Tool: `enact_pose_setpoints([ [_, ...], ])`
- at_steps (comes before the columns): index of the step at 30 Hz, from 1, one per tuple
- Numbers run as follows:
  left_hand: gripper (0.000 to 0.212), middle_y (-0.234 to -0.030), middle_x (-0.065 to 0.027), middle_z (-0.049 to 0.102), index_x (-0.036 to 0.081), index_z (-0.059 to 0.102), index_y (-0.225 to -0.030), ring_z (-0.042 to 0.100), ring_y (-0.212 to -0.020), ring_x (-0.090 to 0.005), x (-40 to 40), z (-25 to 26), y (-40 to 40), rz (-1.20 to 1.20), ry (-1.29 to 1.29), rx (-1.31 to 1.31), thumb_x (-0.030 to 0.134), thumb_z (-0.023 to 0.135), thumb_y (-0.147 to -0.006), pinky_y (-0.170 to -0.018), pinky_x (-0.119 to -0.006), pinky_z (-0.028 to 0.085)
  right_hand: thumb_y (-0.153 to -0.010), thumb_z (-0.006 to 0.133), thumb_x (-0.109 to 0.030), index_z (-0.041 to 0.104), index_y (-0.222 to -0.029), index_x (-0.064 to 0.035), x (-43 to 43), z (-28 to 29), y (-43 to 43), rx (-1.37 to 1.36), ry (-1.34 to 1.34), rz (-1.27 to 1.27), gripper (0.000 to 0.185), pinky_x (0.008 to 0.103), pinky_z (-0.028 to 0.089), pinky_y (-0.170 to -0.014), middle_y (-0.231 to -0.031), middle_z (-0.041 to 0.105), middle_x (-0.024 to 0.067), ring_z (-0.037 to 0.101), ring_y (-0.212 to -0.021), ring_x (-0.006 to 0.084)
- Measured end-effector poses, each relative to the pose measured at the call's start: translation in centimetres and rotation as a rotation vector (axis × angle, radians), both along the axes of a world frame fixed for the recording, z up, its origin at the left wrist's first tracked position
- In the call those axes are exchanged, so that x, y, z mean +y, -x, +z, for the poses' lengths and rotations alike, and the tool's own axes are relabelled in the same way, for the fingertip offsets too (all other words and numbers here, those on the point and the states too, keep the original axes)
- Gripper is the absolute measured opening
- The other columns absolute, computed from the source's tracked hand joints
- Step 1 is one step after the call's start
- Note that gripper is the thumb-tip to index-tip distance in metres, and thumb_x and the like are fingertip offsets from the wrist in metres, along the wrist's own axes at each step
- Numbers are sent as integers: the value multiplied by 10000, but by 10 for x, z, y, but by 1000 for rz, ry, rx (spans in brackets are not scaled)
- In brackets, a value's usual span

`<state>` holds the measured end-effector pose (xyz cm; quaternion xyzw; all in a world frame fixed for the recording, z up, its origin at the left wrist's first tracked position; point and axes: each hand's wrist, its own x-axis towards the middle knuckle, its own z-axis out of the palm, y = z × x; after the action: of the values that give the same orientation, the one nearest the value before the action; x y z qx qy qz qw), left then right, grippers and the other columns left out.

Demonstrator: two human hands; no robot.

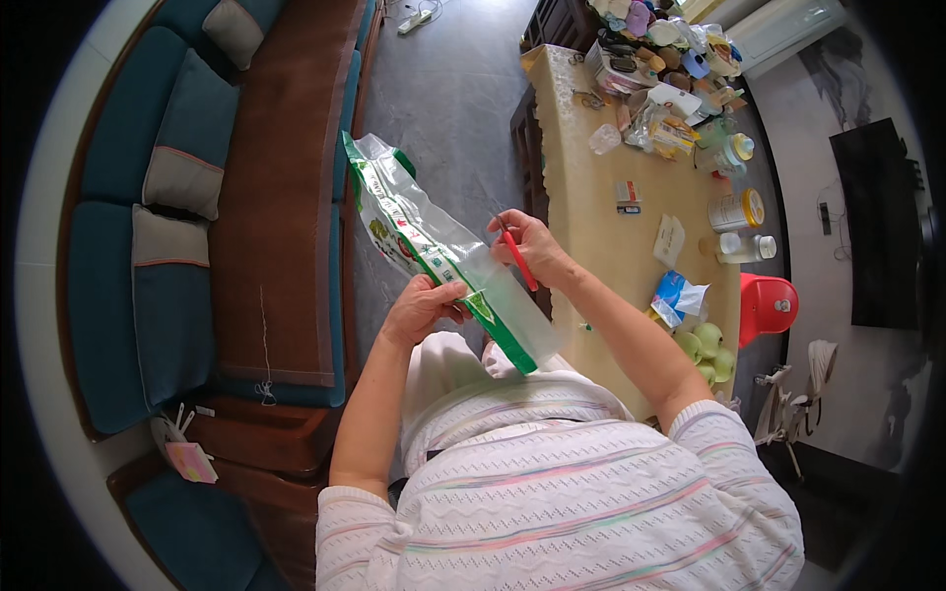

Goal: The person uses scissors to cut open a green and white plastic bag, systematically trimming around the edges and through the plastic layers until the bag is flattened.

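My left hand grips the edge of a long clear plastic package with green printed borders, its thumb on top near the middle. The package slants from upper left down to my lap; one end looks loose and crumpled, and the lower end holds something pale and translucent. My right hand holds small scissors with a red handle, beside the package's right edge. The blades point up, partly hidden by my fingers, so whether they are apart cannot be told.
To the right stands a table with a yellow cloth, bearing a tissue pack, green fruit, bottles and jars and a heap of bags. A red stool is beyond it. A wooden sofa with teal cushions lies left.
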<state>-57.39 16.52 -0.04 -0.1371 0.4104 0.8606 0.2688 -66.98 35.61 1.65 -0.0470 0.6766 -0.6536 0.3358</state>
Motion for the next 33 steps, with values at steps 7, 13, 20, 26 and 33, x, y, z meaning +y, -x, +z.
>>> enact_pose_setpoints([
  [7, 153, -773, -89, 646, 18, 594, -886, 628, -614, -175, -1, -10, 3, 201, 21, -64, 150, 588, -810, -514, -275, 504, -797, 651, -133, 478, -1010, -20, 51, 53, -31, -25, -12, -96, 297, 220, 418, -478, -667, 517, 8, 514, -557, 88],
  [13, 141, -761, -84, 648, 19, 588, -888, 629, -607, -165, -2, -21, 8, 262, 8, -53, 141, 578, -818, -500, -267, 509, -809, 644, -104, 488, -1058, -30, 81, 77, -100, -364, 11, -247, 304, 231, 513, -561, -856, 641, 98, 639, -722, 154],
  [20, 154, -759, -70, 645, 29, 593, -901, 627, -608, -152, 13, -20, 15, 201, 37, -54, 158, 595, -817, -493, -259, 508, -818, 610, -68, 490, -1142, -67, 59, 53, -115, -253, 140, -544, 345, 229, 491, -518, -895, 638, 99, 610, -653, 133],
  [26, 219, -822, -77, 649, 23, 595, -924, 630, -639, -155, 19, -27, 9, 85, 135, -15, 216, 613, -821, -518, -254, 508, -789, 635, -44, 509, -1084, -80, 56, 55, -92, -128, 150, -668, 323, 190, 441, -430, -848, 645, 80, 567, -559, 86],
  [33, 385, -624, -51, 606, 40, 627, -730, 594, -568, -148, 15, -31, 2, -117, 447, -104, 414, 597, -815, -474, -273, 463, -762, 650, -18, 504, -1042, -64, 59, 55, -81, 9, 55, -563, 320, 206, 483, -591, -797, 638, 70, 580, -646, 91],
])
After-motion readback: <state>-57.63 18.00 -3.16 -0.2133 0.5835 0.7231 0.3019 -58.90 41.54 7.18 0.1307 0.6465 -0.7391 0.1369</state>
